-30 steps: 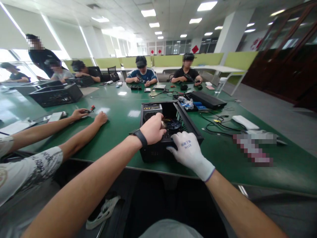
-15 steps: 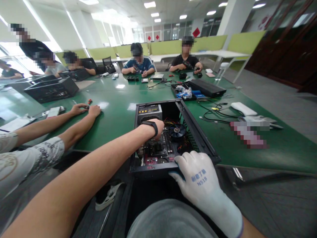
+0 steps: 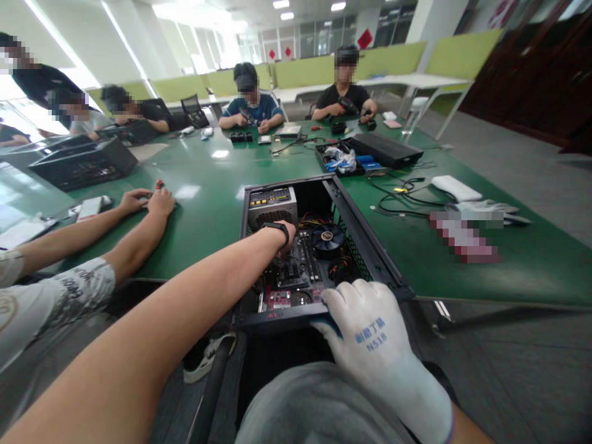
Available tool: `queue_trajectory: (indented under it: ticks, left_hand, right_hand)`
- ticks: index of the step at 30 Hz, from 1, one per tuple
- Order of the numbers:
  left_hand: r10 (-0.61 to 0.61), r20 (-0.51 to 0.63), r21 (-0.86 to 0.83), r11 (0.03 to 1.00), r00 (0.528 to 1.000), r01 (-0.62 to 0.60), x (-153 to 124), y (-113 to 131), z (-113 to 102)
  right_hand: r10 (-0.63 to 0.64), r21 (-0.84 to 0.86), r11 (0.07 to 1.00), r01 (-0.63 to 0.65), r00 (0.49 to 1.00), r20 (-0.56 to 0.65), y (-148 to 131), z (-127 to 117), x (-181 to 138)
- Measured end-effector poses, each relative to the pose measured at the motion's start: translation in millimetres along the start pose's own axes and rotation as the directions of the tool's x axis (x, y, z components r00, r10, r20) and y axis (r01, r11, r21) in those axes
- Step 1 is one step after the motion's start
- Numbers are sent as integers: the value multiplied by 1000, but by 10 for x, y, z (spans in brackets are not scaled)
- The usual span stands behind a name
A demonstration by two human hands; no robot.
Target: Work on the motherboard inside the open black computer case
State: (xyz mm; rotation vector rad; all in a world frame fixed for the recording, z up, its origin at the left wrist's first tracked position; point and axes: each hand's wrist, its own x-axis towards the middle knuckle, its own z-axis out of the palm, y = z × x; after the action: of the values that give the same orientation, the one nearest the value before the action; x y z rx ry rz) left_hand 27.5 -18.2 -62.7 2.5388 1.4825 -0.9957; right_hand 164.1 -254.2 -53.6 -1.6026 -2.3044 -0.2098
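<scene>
An open black computer case (image 3: 370,246) lies on the green table's near edge, its inside facing up. My bare left hand (image 3: 290,234), with a dark band at the wrist, reaches into it beside the power supply (image 3: 272,203). Its fingers point down and away, hidden behind the wrist, so any hold is out of sight. Below it is the motherboard (image 3: 300,262), with a round cooling fan (image 3: 327,239) to the right. In a white work glove, my right hand (image 3: 365,320) grips the case's near rim, fingers over the top and thumb on the near side.
On the left, a co-worker's hands (image 3: 160,200) handle a small red-and-black object. Cables (image 3: 398,200), a white box (image 3: 456,187) and a grey glove (image 3: 485,213) lie right. Behind stands a black tray (image 3: 326,160) of parts. Across the table, two people hold power drills.
The whole view has shifted slightly, so the case and table sit a little higher and further left. My left hand stays inside the case; my right keeps its grip on the rim.
</scene>
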Motion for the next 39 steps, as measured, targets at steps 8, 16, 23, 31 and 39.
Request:
queue_trajectory:
  ticks: [8,16,23,31,39]
  left_hand:
    - [-36,8,-17,999,999,36,72,33,6]
    - [-49,-16,-41,998,999,49,128,24,32]
    - [-22,-28,-53,998,999,20,206,-15,69]
    - [-14,-25,-22,1000,1000,14,74,24,8]
    - [-24,-22,-44,999,999,23,28,41,-20]
  right_hand:
    - [-3,-11,1000,3,1000,-3,0,-1,-2]
    - [-3,-10,1000,3,1000,-6,4,7,-6]
    - [-2,-15,1000,3,1000,11,9,11,-9]
    - [-3,-30,1000,4,1000,22,9,8,-12]
    - [-5,-21,1000,5,1000,3,12,12,-13]
